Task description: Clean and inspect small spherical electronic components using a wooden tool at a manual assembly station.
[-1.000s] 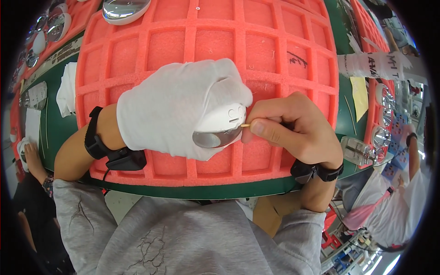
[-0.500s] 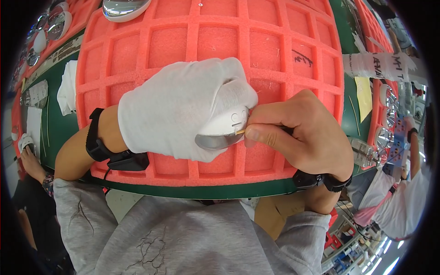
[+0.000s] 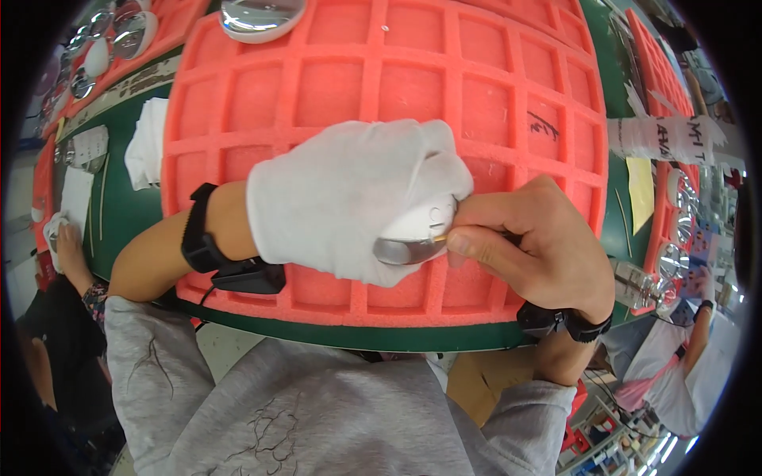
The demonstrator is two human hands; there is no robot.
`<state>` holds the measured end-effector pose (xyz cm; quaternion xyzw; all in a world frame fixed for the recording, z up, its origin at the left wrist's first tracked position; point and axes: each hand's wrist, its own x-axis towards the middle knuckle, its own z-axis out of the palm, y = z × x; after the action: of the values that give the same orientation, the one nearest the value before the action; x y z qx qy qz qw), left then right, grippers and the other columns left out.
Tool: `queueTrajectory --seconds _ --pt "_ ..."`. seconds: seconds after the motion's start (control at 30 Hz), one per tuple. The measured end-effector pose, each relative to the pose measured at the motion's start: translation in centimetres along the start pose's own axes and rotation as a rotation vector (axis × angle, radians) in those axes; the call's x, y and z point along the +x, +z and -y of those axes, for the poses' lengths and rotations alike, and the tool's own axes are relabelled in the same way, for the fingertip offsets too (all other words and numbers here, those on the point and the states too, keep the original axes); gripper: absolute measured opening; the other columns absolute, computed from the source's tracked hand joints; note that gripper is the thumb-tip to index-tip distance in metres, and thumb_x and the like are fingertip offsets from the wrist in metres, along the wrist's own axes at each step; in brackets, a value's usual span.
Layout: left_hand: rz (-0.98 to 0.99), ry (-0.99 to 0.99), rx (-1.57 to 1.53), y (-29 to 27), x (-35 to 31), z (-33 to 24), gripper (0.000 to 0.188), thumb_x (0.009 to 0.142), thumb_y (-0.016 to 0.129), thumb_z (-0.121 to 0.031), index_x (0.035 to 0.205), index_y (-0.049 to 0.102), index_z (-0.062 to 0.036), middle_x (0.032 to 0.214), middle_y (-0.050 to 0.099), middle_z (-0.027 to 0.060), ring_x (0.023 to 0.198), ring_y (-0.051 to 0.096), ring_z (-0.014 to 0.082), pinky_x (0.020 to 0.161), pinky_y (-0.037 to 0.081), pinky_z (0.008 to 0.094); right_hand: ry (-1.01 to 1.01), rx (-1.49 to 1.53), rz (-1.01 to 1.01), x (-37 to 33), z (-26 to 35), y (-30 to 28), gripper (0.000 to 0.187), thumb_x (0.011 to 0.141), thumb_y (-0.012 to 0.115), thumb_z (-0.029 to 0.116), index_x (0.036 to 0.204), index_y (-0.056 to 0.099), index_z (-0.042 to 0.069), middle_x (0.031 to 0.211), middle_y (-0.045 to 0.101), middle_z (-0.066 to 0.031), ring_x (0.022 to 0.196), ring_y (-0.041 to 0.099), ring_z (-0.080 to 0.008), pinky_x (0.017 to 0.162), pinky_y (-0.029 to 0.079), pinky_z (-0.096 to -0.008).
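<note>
My left hand (image 3: 349, 198), in a white glove, is closed around a white rounded housing (image 3: 418, 225) with a shiny grey mirror-like face (image 3: 401, 251) turned down toward me. Small engraved marks show on its white shell. Bare and pinched, my right hand (image 3: 540, 250) grips a thin wooden swab stick (image 3: 440, 239). The stick's end touches the housing near the border between shell and grey face; the fingers partly hide it. Both hands are above a red foam tray (image 3: 373, 87) with square pockets.
A mirror-faced white piece (image 3: 262, 17) lies at the tray's far left. White cloth (image 3: 148, 143) sits left of the tray. To the right are a plastic-wrapped post (image 3: 651, 139), yellow paper (image 3: 640, 194) and a glass jar (image 3: 633, 283). Co-workers' hands (image 3: 73, 254) show at both sides.
The view has shifted, so tray and hands appear farther right. The swab stick's tip has moved slightly along the housing, and the hands sit a little closer together. Both grips stay the same.
</note>
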<state>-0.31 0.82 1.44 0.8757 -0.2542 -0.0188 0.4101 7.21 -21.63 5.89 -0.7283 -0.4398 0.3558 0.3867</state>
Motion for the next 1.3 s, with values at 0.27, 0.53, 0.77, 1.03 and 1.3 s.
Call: queueTrajectory --seconds 0.27,0.53,0.77,1.03,1.3 --pt "0.001 0.092 0.064 -0.2 0.2 -1.0 0.036 0.075 0.079 -0.024 0.104 0.061 -0.0111 0.102 0.062 0.0085 0.081 0.065 0.0294 0.064 0.054 0.0405 -0.183 -0.009 -0.161 -3.6 5.1 1.0 0.011 0.092 0.069 0.008 0.092 0.073 -0.002 0.066 0.066 -0.0090 0.050 0.059 -0.0180 0.049 0.045 -0.0312" --pt "0.229 -0.530 -0.530 -1.4 -0.2 -2.7 0.052 0.072 0.086 -0.027 0.113 0.058 -0.0105 0.099 0.070 0.0070 0.087 0.071 0.0236 0.073 0.056 0.0375 -0.517 0.229 0.218 -1.8 11.0 5.3 0.022 0.098 0.059 0.029 0.106 0.053 0.009 0.074 0.061 -0.0159 0.062 0.064 -0.0376 0.054 0.051 -0.0474" --pt "0.079 -0.160 -0.101 -0.9 -0.2 -0.8 0.072 0.061 0.094 -0.027 0.120 0.057 -0.0104 0.102 0.069 0.0057 0.093 0.070 0.0262 0.078 0.056 0.0365 -0.326 -0.026 -0.167 -3.7 6.4 0.3 0.013 0.094 0.062 0.005 0.098 0.071 -0.004 0.083 0.074 -0.0120 0.064 0.069 -0.0199 0.054 0.051 -0.0314" --pt "0.091 -0.008 -0.004 -0.3 -0.8 0.4 0.068 0.063 0.093 -0.034 0.120 0.063 -0.0121 0.108 0.067 0.0063 0.096 0.068 0.0292 0.078 0.056 0.0377 0.026 0.067 0.016 -1.4 -1.6 0.1 0.017 0.102 0.057 0.008 0.098 0.067 -0.004 0.079 0.072 -0.0083 0.068 0.065 -0.0163 0.062 0.047 -0.0292" --pt "0.077 -0.037 0.003 -0.8 -0.5 0.2 0.062 0.065 0.091 -0.033 0.118 0.065 -0.0150 0.112 0.064 0.0069 0.096 0.067 0.0298 0.077 0.056 0.0380 0.062 0.152 0.042 -1.1 -1.9 -0.1 0.017 0.103 0.056 0.008 0.098 0.067 -0.004 0.078 0.070 -0.0082 0.065 0.058 -0.0121 0.061 0.043 -0.0271"
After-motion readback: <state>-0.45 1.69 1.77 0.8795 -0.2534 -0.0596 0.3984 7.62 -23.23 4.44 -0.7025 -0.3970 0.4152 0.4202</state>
